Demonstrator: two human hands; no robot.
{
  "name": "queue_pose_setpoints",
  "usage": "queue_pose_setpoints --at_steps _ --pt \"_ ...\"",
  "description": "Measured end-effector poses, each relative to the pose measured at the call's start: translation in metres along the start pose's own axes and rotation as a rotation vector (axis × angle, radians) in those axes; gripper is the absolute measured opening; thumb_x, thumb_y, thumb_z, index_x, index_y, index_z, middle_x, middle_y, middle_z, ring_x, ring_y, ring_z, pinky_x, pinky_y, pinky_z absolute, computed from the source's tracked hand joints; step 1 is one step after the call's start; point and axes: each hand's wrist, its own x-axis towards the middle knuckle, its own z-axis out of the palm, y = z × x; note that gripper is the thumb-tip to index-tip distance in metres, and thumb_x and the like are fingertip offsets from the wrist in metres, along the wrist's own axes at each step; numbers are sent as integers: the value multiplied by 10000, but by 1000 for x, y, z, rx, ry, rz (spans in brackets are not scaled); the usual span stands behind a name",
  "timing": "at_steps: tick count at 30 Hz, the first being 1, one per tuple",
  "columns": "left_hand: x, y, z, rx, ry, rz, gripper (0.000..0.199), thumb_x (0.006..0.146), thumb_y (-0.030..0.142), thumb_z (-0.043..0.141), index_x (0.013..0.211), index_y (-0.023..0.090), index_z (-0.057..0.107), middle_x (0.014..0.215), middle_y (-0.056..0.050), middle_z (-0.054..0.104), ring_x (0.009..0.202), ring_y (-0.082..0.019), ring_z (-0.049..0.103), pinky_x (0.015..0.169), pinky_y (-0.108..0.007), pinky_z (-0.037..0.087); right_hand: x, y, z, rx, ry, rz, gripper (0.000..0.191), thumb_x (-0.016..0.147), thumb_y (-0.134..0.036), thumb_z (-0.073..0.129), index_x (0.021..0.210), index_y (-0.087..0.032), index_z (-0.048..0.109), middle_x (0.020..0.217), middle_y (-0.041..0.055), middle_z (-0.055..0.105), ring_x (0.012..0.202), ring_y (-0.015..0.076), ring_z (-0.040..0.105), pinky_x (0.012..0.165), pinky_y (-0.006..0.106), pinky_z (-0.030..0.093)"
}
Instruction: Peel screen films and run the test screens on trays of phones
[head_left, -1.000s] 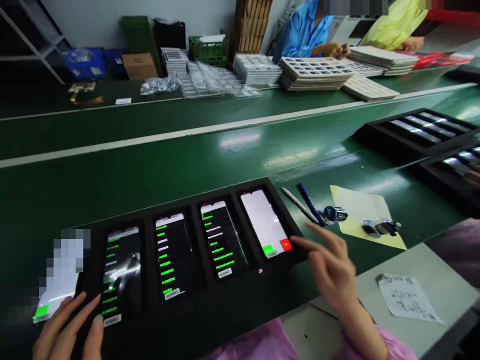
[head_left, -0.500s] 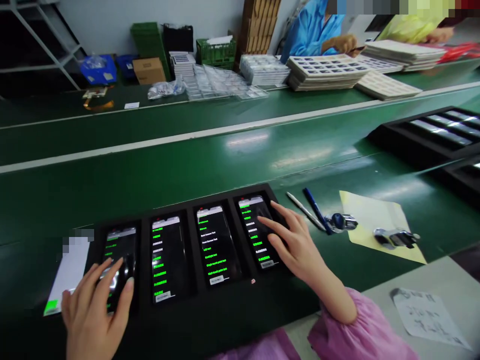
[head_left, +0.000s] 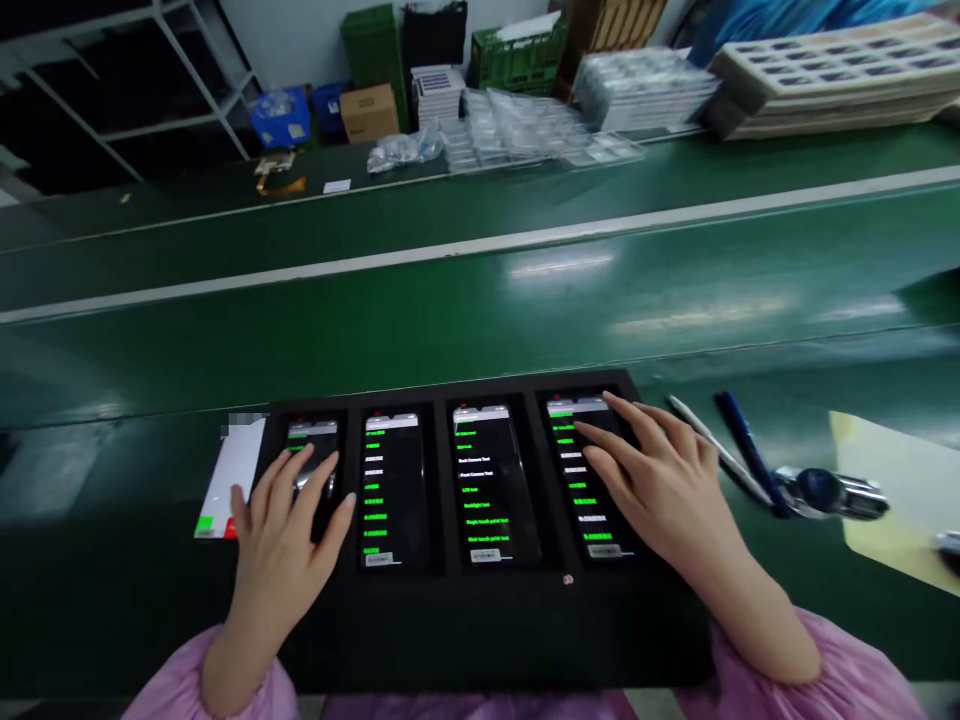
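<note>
Several phones with lit test lists lie face up in slots of a black foam tray. My left hand is spread over the leftmost phone, partly hiding its screen. Two middle phones, one showing green and white lines and the other with English text, are uncovered. Over the rightmost phone, my right hand has its fingers apart, with fingertips at the upper part of the screen. Whether they touch the glass is unclear.
A white card lies left of the tray. To the right are a white pen, a blue pen, a metal object and yellow paper. Stacked trays stand across the green bench.
The view has shifted, so the phone tray appears more central and the co-worker's hands are out of frame. Both hands remain over the same outer phones.
</note>
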Motion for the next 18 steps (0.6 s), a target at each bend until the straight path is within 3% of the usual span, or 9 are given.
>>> queue_pose_setpoints --at_steps 4,8,14,18 --pt "16 11 1 42 -29 34 432 1069 455 463 1455 286 561 1553 -128 545 1495 -387 435 1197 -825 247 14 -31 -4 114 9 -110 393 1125 -405 414 1245 -243 751 1480 127 614 1297 342 574 965 508 439" --pt "28 21 0 67 -68 63 424 1072 440 463 1438 269 589 1554 -139 545 1480 -367 449 1201 -820 245 28 -55 -1 132 -25 -165 475 1128 -475 358 1230 -243 760 1530 137 579 1313 378 566 995 564 402" --pt "35 35 3 34 -113 93 376 1070 422 476 1409 355 626 1607 -92 497 1524 -378 388 1185 -868 186 27 -46 -5 280 75 -56 354 1095 -389 430 1189 -249 742 1408 121 663 1214 388 623 953 566 423" --pt "26 25 -4 -17 -47 34 394 1063 395 499 1439 334 598 1568 -91 539 1508 -333 414 1256 -779 160 11 -35 -1 337 102 -38 393 1050 -336 492 1420 -394 611 1371 75 674 1141 413 649 896 592 437"
